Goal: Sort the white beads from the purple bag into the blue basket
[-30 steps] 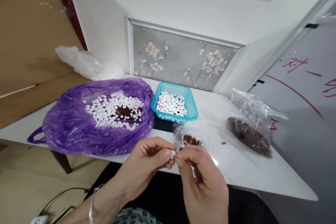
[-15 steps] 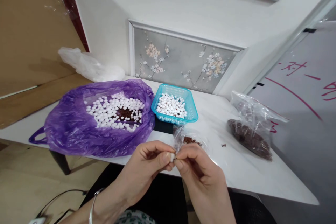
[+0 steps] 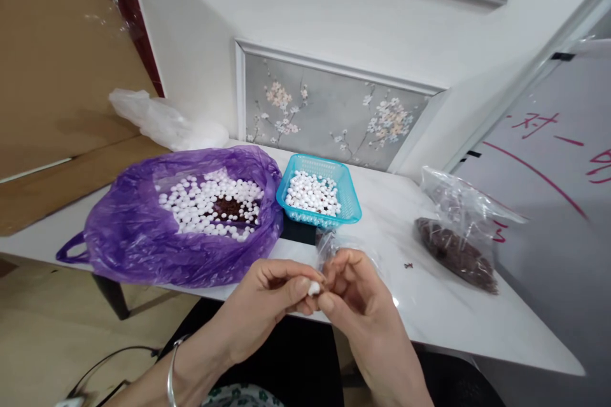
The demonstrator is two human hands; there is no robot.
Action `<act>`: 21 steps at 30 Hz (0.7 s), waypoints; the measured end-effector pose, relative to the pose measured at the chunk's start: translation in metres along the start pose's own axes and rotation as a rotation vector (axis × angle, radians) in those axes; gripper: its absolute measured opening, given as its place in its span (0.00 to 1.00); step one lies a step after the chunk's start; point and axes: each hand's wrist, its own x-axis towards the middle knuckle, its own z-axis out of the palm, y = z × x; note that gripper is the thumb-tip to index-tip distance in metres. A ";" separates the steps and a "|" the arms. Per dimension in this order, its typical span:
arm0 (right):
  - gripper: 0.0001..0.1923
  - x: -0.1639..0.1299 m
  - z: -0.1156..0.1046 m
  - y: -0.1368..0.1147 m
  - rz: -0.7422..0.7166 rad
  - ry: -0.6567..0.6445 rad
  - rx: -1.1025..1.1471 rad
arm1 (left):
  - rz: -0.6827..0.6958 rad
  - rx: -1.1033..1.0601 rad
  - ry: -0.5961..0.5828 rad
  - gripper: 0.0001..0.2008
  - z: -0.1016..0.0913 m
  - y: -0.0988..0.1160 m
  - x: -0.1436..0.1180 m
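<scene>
Basket [image 3: 351,194] right of bag [image 3: 128,235] — on table [image 3: 443,311]

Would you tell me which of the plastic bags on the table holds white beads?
The purple bag at the left; the clear bag at the right holds only dark brown material.

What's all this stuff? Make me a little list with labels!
left hand: pinches a small white bead at its fingertips
right hand: fingertips meet the bead from the other side
purple bag: open on the white table, full of white beads over brown bits
blue basket: holds white beads, beside the purple bag
clear bag: brown bits inside, on the right
small clear bag: just behind the hands
</scene>
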 end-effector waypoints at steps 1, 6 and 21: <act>0.13 -0.001 -0.001 0.001 -0.017 0.003 0.014 | -0.015 -0.039 -0.009 0.08 0.001 0.001 0.000; 0.04 -0.006 -0.015 0.002 -0.088 0.146 -0.210 | -0.046 -0.110 0.009 0.09 -0.001 0.002 0.000; 0.09 -0.008 -0.032 -0.002 -0.192 0.342 -0.715 | 0.147 0.156 0.060 0.03 -0.010 -0.009 0.002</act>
